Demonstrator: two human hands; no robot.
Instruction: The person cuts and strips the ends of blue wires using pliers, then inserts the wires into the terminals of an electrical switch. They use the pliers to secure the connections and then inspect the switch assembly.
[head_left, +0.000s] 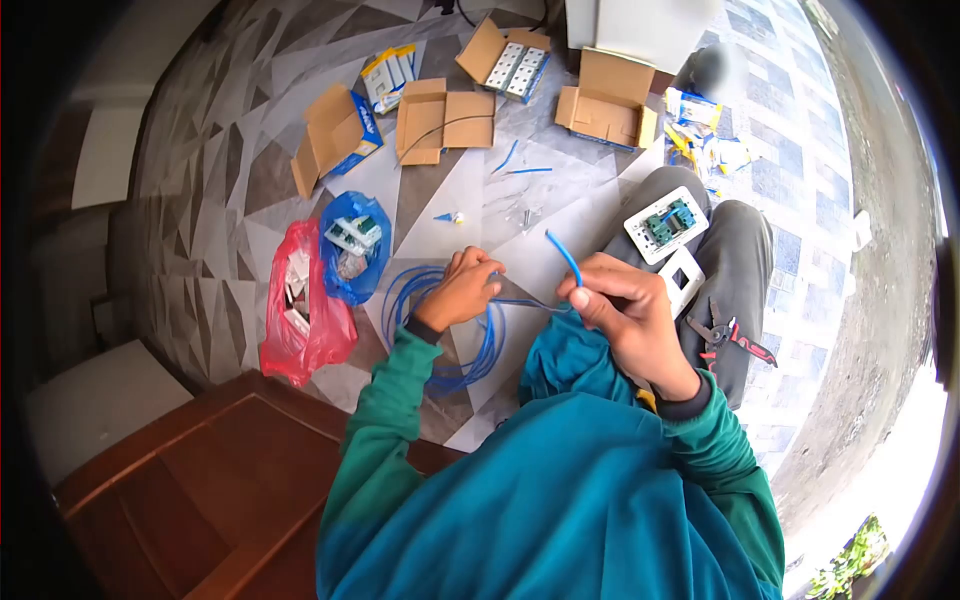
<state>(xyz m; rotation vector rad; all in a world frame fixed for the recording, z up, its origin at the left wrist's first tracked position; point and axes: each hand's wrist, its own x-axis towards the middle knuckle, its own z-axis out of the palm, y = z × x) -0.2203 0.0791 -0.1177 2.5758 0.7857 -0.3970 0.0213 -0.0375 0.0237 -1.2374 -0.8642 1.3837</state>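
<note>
A coil of blue cable (pixel 478 362) lies on the tiled floor, with my left hand (pixel 462 290) over its upper right part, fingers closed on the cable. From there a length of cable runs right to my right hand (pixel 628 318), which pinches it near its free end (pixel 563 254); that end sticks up above the fingers. On my legs rest a white socket plate with green parts (pixel 667 224) and a white frame (pixel 681 281). Lower on the leg lies a red and black wire tool (pixel 730 338).
Open cardboard boxes (pixel 605 110) stand along the far side, one beside white modules (pixel 517 68). Left of the coil are a blue bag (pixel 355 285) and a red bag (pixel 330 345). Cut cable pieces (pixel 528 171) lie ahead; a brown wooden panel (pixel 220 470) is lower left.
</note>
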